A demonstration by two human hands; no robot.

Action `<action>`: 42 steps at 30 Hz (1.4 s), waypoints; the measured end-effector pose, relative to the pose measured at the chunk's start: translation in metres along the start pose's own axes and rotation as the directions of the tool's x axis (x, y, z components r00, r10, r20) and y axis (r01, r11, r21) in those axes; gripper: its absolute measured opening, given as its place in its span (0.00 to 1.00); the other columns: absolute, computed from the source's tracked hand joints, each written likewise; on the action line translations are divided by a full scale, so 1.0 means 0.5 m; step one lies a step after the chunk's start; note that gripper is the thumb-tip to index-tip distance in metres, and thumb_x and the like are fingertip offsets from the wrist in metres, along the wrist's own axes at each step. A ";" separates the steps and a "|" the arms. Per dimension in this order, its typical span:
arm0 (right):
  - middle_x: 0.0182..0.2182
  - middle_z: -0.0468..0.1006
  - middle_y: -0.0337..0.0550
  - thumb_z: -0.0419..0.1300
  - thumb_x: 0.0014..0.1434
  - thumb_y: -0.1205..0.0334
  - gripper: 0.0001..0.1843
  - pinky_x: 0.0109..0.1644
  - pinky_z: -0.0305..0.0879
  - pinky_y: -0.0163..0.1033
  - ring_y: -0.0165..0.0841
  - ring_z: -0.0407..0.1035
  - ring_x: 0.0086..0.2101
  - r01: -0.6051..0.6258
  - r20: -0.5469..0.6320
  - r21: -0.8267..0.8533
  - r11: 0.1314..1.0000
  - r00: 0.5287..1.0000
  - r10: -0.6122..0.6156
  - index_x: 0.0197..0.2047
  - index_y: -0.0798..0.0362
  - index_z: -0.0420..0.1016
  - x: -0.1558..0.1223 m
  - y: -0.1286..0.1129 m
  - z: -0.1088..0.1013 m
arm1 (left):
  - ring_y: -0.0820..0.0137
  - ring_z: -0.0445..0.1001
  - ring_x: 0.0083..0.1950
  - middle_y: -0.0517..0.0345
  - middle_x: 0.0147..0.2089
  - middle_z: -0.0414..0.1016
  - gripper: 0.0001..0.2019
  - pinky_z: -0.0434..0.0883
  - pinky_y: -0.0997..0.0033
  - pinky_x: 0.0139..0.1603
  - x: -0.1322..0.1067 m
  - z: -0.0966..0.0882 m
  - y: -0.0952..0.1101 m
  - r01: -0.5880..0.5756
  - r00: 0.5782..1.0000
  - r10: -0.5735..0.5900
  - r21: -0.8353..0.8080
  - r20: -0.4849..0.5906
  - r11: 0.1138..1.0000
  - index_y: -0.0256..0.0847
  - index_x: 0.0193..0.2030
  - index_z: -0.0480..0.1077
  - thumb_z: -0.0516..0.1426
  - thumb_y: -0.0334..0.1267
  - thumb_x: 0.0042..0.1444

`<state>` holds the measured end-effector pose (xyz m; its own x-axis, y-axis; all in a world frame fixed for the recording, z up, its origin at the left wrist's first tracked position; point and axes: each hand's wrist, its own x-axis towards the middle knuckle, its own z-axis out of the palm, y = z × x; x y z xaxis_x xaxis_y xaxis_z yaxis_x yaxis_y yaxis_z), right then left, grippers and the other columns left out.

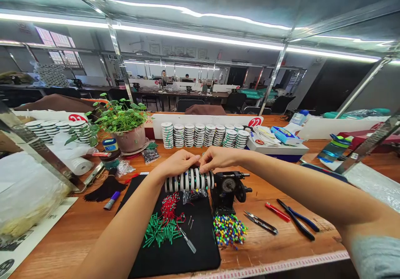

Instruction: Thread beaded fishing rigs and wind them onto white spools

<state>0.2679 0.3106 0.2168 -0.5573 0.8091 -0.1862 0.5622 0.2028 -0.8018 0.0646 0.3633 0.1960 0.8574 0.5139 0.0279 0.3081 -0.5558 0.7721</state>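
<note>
A row of white spools (pixel 187 180) wound with dark thread sits lengthwise on a black hand-cranked winder (pixel 228 185). Over the top of the row, my left hand (pixel 179 162) is closed, its thumb and fingertips pressed together. My right hand (pixel 217 158) meets it from the other side, its fingers pinched at a rim near the winder. Whatever lies between the fingertips is too small or hidden to make out. Beneath the spools is a black mat (pixel 200 254) holding green sticks (pixel 161 229), red cords (pixel 170 206) and a small clear-handled tool (pixel 188 242).
Colourful ball-headed pins (pixel 229 230) are heaped beside the mat. Thread snips (pixel 261 222), a red pen-like tool (pixel 277 212) and pliers (pixel 296 219) lie to the right. Stacked spools (pixel 200 135) line the back, with a potted plant (pixel 129 139) at left. Metal posts (pixel 275 76) frame the bench.
</note>
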 end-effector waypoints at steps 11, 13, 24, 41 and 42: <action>0.26 0.78 0.38 0.71 0.48 0.58 0.09 0.31 0.63 0.34 0.29 0.67 0.28 -0.059 0.030 0.043 0.997 0.998 0.058 0.29 0.54 0.82 0.025 0.008 -0.006 | 0.73 0.60 0.26 0.58 0.25 0.70 0.30 0.58 0.72 0.30 0.003 -0.002 -0.009 -0.001 1.000 0.001 0.018 -0.012 1.000 0.34 0.32 0.79 0.48 0.58 0.64; 0.24 0.77 0.38 0.71 0.49 0.61 0.06 0.31 0.64 0.34 0.29 0.68 0.27 -0.054 0.014 0.006 0.999 0.998 0.054 0.28 0.55 0.81 0.028 0.003 -0.005 | 0.73 0.61 0.26 0.58 0.26 0.72 0.30 0.59 0.73 0.30 0.004 -0.002 -0.010 0.002 1.000 -0.001 0.030 -0.013 1.000 0.33 0.32 0.80 0.48 0.58 0.64; 0.50 0.77 0.51 0.57 0.66 0.68 0.10 0.56 0.67 0.52 0.43 0.70 0.51 0.226 -0.521 -0.598 0.769 0.619 -0.588 0.50 0.52 0.74 -0.106 0.071 0.151 | 0.66 0.75 0.36 0.53 0.35 0.81 0.19 0.70 0.69 0.41 0.011 0.006 0.015 -0.091 0.990 0.110 0.193 -0.090 0.977 0.37 0.37 0.79 0.51 0.46 0.65; 0.59 0.72 0.56 0.57 0.69 0.63 0.20 0.63 0.64 0.54 0.45 0.65 0.59 0.135 -0.566 -0.656 0.742 0.563 -0.603 0.63 0.55 0.66 -0.094 0.110 0.189 | 0.64 0.81 0.46 0.51 0.45 0.83 0.08 0.78 0.61 0.47 -0.065 0.134 0.020 -0.281 0.672 0.623 0.640 -0.400 0.715 0.40 0.48 0.74 0.57 0.29 0.64; 0.59 0.72 0.56 0.57 0.69 0.62 0.20 0.63 0.64 0.54 0.45 0.66 0.59 0.123 -0.564 -0.661 0.740 0.568 -0.599 0.63 0.55 0.66 -0.094 0.111 0.188 | 0.64 0.81 0.45 0.52 0.45 0.83 0.08 0.78 0.62 0.47 -0.068 0.133 0.021 -0.300 0.660 0.646 0.653 -0.384 0.695 0.40 0.47 0.75 0.56 0.29 0.64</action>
<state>0.2679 0.2319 0.1276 -0.3087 0.6496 0.6948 0.7516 0.6143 -0.2405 0.0661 0.2967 0.1611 0.6063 0.2309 0.7610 0.2261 -0.9675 0.1133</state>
